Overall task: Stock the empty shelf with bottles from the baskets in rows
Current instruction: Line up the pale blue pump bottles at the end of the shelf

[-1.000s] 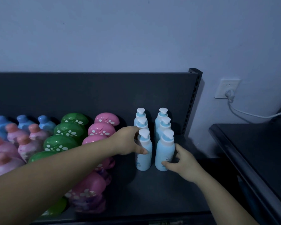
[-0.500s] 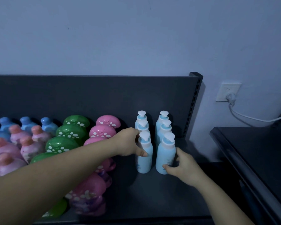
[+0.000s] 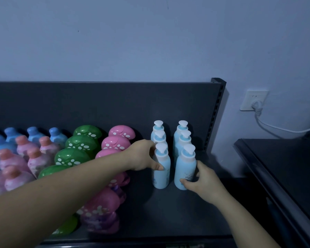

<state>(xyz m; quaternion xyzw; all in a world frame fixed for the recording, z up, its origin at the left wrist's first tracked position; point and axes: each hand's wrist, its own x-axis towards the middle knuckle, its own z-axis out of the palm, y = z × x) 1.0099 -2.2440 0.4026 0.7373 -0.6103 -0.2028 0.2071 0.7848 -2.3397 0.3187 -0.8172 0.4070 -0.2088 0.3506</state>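
Shelf (image 3: 168, 212), left end: blue bottles (image 3: 32, 135) at the back, pink orange-capped bottles (image 3: 34, 158) in front. Next, a row of green spotted-cap bottles (image 3: 73, 156), then pink spotted-cap bottles (image 3: 121, 132). Left hand (image 3: 143, 155) reaches over these, grip wrapped round the front-left pump bottle (image 3: 164, 175), thumb on its front. Front-right pump bottle (image 3: 184, 169) stands just beside it. Right hand (image 3: 204, 183) grip holds its lower body. Both stand upright on the shelf, heading two rows of three. Wall socket (image 3: 254, 100) and dark worktop (image 3: 293, 167) at right.
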